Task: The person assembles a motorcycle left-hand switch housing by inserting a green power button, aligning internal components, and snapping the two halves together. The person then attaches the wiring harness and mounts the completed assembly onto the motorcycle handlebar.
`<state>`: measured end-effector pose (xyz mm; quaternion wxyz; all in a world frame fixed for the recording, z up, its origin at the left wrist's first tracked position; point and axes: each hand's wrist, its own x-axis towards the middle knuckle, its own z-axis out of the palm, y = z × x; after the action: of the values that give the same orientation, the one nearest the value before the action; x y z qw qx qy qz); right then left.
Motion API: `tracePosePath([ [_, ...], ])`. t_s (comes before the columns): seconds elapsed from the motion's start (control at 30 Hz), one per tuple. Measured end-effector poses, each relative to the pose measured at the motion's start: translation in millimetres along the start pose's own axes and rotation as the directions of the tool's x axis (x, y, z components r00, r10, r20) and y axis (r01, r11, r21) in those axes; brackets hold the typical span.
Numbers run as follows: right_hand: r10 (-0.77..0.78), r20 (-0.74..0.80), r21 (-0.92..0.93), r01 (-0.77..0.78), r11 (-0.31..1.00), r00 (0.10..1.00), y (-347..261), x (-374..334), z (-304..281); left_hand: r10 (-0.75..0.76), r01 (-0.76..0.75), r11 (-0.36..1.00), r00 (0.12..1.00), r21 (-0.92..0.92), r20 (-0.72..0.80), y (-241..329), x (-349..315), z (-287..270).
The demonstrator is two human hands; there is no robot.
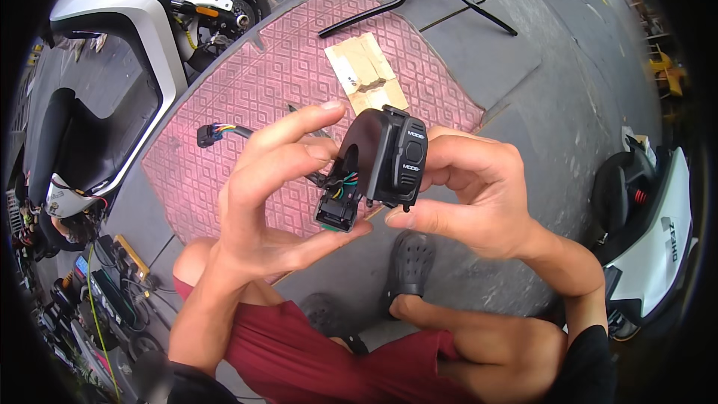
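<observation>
- A black handlebar switch (381,153) is held up at the centre of the frame, above a red patterned mat (262,67).
- Its long axis runs nearly upright in the frame; the button face points right, and the hollow side with coloured wires (348,181) opens toward the lower left.
- White lettering, level and legible, sits above and below the middle button; larger dark lettering runs nearly upright on a white panel (662,247) at the right edge.
- The right hand (479,187) has its fingers bent and closed on the switch's right side, thumb at the lower edge.
- The left hand (258,194) curves wide, upper fingers spread, thumb under a small black block (336,211) beside the switch; how firmly it grips cannot be told.
- A cable (238,130) ends in a black plug (206,136), which points left, at centre-left.
</observation>
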<state>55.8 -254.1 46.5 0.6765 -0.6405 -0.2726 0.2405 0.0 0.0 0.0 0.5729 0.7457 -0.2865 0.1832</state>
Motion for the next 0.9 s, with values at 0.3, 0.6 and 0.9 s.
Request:
tracePosePath([
  [0.3, 0.332, -0.087, 0.354, -0.283, 0.891, 0.939, -12.4, 17.8, -0.2, -0.667, 0.524, 0.563, 0.745, -0.639, 0.024, 11.4, -0.5, 2.7],
  [0.6, 0.011, -0.086, 0.091, -0.003, 0.996, 0.996, -4.2, 13.2, 11.3, -0.672, 0.633, 0.3, 0.671, -0.714, 0.314, 15.5, 4.6, -6.8],
  [0.9, -0.721, 0.158, -0.656, 0.617, 0.435, 0.675, 11.8, 22.9, 16.5, -0.587, 0.62, 0.015, 0.641, -0.784, 0.495, 18.3, -8.1, -7.7],
])
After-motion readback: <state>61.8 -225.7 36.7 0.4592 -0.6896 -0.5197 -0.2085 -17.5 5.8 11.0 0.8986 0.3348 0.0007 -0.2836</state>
